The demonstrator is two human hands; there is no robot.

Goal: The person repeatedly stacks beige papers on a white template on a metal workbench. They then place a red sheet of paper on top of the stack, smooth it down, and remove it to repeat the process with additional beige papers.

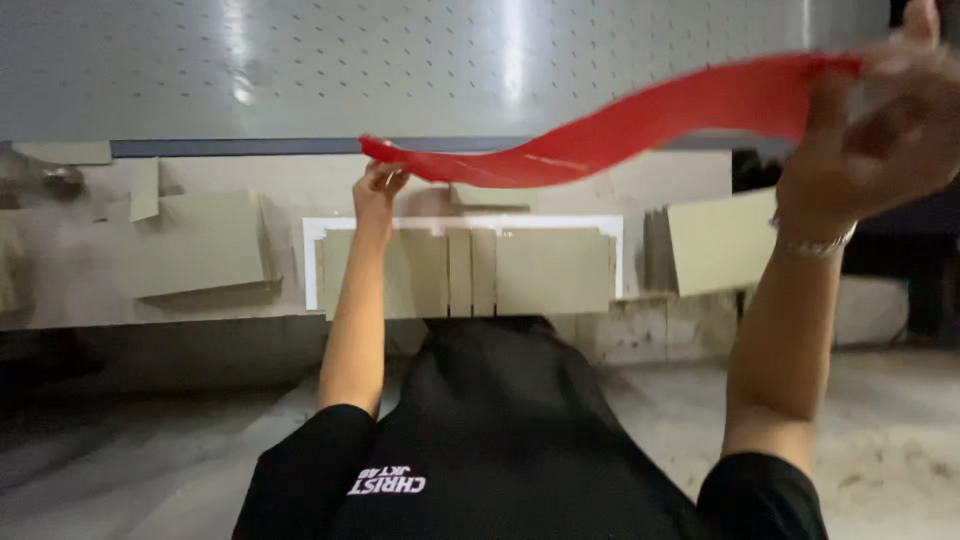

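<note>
- Red sheet (620, 130): a long, thin strip of red material held up between both hands, spanning from centre-left to the upper right, above the bench and in front of the perforated panel.
- Near field: the person's black shirt (500, 440) and two bare forearms rise from the bottom edge; a thin bracelet (815, 243) circles the right wrist.
- Right hand (875, 125): closest to the camera and motion-blurred; the fingers appear closed over the sheet's right end, though the exact pinch cannot be made out.
- Left hand (378, 188): farther off, fingers curled shut on the sheet's left end, which folds slightly at the grip.
- Handling, judged from its shape: the sheet bows and ripples between the two holds, so it is probably light, soft and flexible, not stiff; a smooth face may be slippery. Holding both ends, as here, keeps it spread; a single grip would likely let it droop.
- Middle distance: flat beige cardboard pieces (555, 270) lie side by side inside a white frame outline (312, 262) on the workbench (270, 178), with more loose pieces to either side.
- Far field: a grey perforated metal panel (300, 60) with bright reflections stands behind the bench.
</note>
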